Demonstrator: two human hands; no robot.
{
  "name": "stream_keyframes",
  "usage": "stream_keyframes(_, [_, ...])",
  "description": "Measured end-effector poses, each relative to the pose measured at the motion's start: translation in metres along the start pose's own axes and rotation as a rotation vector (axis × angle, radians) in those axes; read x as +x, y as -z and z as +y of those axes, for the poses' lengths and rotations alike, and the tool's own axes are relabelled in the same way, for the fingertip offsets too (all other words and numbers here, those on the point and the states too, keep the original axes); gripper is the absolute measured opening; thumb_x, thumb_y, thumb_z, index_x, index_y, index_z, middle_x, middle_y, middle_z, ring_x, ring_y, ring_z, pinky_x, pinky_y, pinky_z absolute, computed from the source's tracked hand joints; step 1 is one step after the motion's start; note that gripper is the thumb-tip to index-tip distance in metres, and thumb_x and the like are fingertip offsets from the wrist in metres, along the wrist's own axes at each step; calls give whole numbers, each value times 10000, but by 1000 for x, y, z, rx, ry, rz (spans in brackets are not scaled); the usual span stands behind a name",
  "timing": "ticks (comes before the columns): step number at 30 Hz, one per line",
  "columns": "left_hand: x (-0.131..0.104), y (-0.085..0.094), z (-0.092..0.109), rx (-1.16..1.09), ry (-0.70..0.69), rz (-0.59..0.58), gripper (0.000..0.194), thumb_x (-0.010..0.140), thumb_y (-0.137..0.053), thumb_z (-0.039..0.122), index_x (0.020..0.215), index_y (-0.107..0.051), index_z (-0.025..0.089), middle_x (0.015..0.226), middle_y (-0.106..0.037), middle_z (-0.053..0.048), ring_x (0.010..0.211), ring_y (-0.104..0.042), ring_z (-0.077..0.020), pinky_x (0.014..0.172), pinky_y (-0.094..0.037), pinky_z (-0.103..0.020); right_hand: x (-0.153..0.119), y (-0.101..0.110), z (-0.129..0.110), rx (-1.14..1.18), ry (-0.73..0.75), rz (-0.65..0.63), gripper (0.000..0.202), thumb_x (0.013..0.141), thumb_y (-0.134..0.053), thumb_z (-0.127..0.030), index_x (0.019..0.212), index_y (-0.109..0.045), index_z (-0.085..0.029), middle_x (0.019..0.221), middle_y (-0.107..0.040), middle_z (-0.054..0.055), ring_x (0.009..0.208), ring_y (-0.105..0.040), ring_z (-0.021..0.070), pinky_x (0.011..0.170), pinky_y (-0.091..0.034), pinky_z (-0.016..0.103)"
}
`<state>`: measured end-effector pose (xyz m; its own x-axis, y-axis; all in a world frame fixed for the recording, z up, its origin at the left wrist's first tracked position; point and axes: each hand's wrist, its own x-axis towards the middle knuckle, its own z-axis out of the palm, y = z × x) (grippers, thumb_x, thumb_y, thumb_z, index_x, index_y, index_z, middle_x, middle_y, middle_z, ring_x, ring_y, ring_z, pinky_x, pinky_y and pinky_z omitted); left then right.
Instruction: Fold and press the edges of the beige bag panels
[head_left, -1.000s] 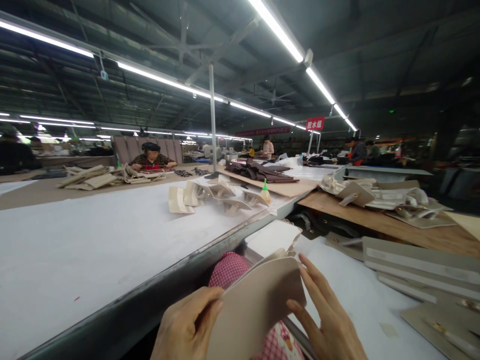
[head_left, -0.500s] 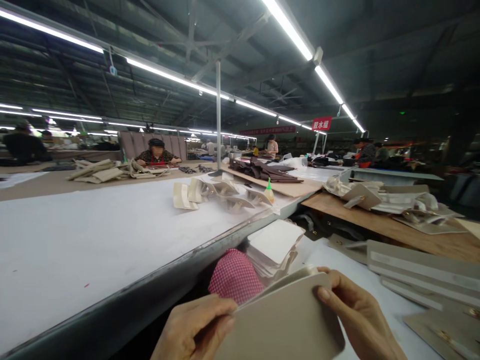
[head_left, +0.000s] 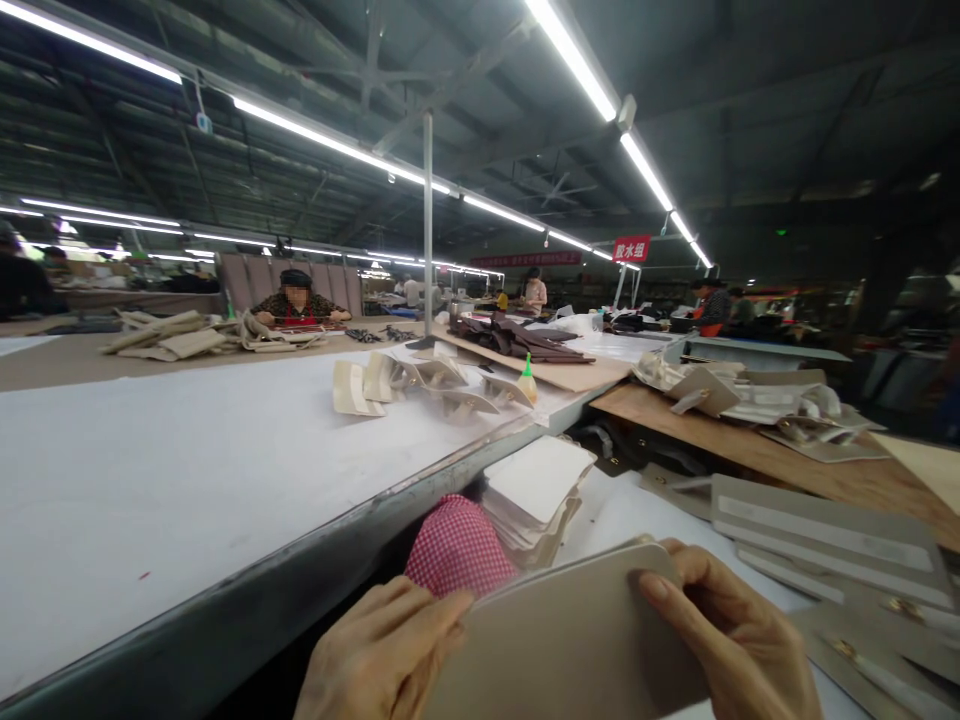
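Note:
Between my hands is a taupe leather-like panel (head_left: 562,640) with rounded corners, made of layers laid face to face. My left hand (head_left: 382,650) pinches its upper left corner between thumb and fingers. At the upper right corner, my right hand (head_left: 735,630) presses with the thumb on the near face and the fingers behind. The lower part of the panel runs out of view. Just beyond it stands a stack of white-topped panels (head_left: 536,485), next to a knee under pink checked cloth (head_left: 459,545).
Flat taupe pieces with metal fittings (head_left: 825,525) lie to the right. A wooden board (head_left: 720,430) bears more pieces. Curved cream pieces (head_left: 427,380) and a green-tipped glue bottle (head_left: 527,382) stand on the white table (head_left: 225,480). A co-worker (head_left: 296,300) sits across.
The gap between the panel's layers at the top edge has closed up. My right hand has shifted slightly right along with the panel's corner. The view has turned a little to the right.

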<state>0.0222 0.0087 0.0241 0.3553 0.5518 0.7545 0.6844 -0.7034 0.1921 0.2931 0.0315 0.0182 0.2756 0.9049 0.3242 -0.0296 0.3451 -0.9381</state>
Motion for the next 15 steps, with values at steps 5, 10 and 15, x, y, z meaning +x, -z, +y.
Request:
stream_keyframes(5, [0, -21, 7, 86, -23, 103, 239, 983, -494, 187, 1028, -718, 115, 728, -735, -47, 609, -693, -164, 569, -621, -260, 4, 17, 14, -70, -16, -80, 345, 724, -834, -449, 618, -601, -217, 761, -664, -10, 633, -590, 129, 532, -470, 167])
stream_keyframes(10, [9, -33, 18, 77, -59, 219, 278, 1001, -488, 271, 1007, -728, 131, 674, -722, -32, 553, -702, -152, 514, -621, -237, 1, 22, 20, 13, -116, -138, 328, 738, -833, -426, 651, -595, -218, 728, -635, -27, 592, -554, 104, 499, -448, 141])
stream_keyframes(15, [15, -34, 25, 12, -40, 239, 332, 1015, -461, 267, 957, -748, 111, 651, -727, -51, 557, -710, -139, 519, -610, -202, -1, 20, 15, 36, -125, -139, 338, 715, -850, -422, 643, -598, -209, 722, -625, -21, 586, -540, 103, 484, -431, 146])
